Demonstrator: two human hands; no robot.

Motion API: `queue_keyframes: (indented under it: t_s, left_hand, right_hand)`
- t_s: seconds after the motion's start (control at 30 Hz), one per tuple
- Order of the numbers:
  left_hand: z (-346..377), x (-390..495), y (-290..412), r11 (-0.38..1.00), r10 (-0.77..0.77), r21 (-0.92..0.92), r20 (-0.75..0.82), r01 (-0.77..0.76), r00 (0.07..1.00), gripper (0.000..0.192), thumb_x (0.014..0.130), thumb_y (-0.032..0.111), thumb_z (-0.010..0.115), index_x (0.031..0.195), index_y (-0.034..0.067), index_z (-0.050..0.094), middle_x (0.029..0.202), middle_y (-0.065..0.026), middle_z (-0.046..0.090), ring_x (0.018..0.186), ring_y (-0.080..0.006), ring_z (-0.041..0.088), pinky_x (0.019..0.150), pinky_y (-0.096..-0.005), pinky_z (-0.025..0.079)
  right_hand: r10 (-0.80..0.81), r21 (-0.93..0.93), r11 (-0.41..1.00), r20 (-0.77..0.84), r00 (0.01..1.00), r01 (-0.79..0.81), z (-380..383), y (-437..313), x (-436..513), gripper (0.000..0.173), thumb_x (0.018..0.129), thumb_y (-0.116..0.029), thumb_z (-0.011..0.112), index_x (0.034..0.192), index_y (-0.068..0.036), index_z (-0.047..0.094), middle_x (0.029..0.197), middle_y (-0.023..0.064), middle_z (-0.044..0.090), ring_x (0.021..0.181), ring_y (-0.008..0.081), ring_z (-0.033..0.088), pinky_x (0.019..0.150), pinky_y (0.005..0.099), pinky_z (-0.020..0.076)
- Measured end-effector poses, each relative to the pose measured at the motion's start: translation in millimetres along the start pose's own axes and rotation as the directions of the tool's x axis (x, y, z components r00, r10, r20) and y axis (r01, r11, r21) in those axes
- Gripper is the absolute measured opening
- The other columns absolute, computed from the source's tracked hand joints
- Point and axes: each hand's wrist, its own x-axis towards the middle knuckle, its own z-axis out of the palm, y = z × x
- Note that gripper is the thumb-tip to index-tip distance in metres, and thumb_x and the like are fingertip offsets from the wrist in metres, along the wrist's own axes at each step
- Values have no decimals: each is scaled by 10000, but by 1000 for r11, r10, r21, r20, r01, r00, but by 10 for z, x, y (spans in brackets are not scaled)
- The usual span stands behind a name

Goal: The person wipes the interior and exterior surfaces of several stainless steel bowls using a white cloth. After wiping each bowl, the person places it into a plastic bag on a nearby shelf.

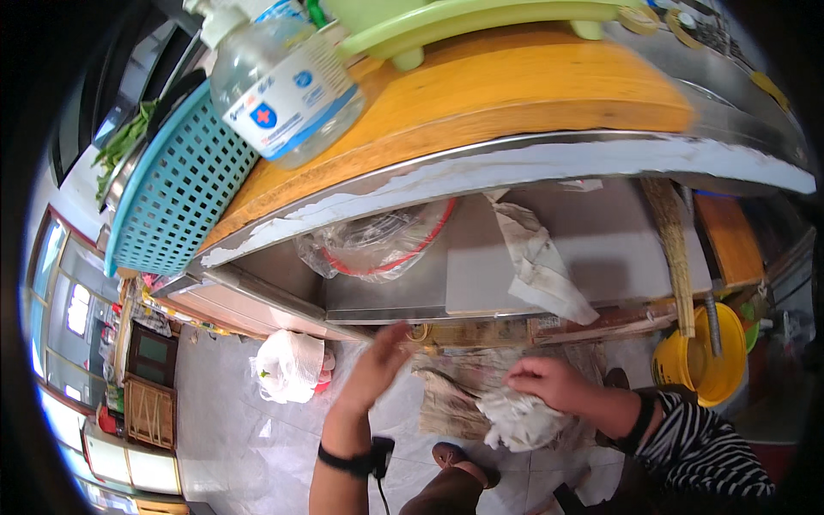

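Observation:
My right hand (547,381) grips a crumpled white cloth (523,420), which hangs below the fingers. My left hand (381,360) is empty and slightly blurred, its fingers loosely extended in front of the lower edge of a metal cabinet. The cabinet's open shelf (386,297) holds a plastic-wrapped round item with a red rim (380,262). A stained pale sheet (541,257) droops over the shelf's front edge, between my hands and the cabinet's inside. Below the hands, worn brown cardboard (450,405) lies on the tiled floor.
A wooden board (515,84) on top carries a pump bottle (290,96), a light-green plastic rack (476,26) and a blue basket (180,187). A straw broom (673,257) leans at right by a yellow bucket (724,367). A white plastic bag (293,367) stands on the floor.

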Motion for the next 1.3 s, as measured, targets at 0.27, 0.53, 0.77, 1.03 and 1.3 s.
queue_keyframes:
  t_s: [0.27,0.53,0.77,1.03,1.3]
  left_hand:
    - [1151,-1479,814,961,114,242,105,-137,988,862,800,238,745,1440,-14,225,1351,-263,449,1268,-364,449,1010,-362,395]
    - [1433,-2129,616,962,71,272,-359,31,930,441,796,30,648,1215,-2,516,930,-174,668,855,-262,657,761,-357,507]
    - [1197,-2684,-15,997,48,-14,-679,-79,732,256,828,-27,624,1081,-43,589,1123,-85,616,1064,-189,567,937,-312,437]
    - [1508,-3272,-551,701,-328,-668,-614,-250,718,403,831,4,590,1226,-23,513,1142,-113,600,1035,-200,586,923,-348,450]
    - [1601,-3254,-773,789,-216,-521,-731,-325,647,422,849,72,619,1239,-43,505,1229,-133,561,1111,-219,543,998,-379,401]
  right_hand:
    - [-67,139,989,122,990,50,362,-65,-184,229,899,-230,632,993,-21,650,883,26,650,832,97,569,755,263,461]
    - [-38,380,922,273,961,-72,847,-240,-681,246,924,-239,611,1074,-44,619,924,4,610,855,77,538,744,247,443]
    - [-175,-325,932,-8,985,163,133,-294,-666,424,831,-251,712,1184,-77,555,1090,64,588,973,127,577,816,300,478]
    - [-175,-520,854,-327,929,-21,-924,-433,129,553,725,-285,762,1179,-23,586,1122,162,623,973,239,605,851,329,477]
    - [-189,-876,282,-450,873,-390,-1172,-730,1198,710,697,-322,777,1273,-19,495,1238,208,553,1019,302,616,855,358,496]
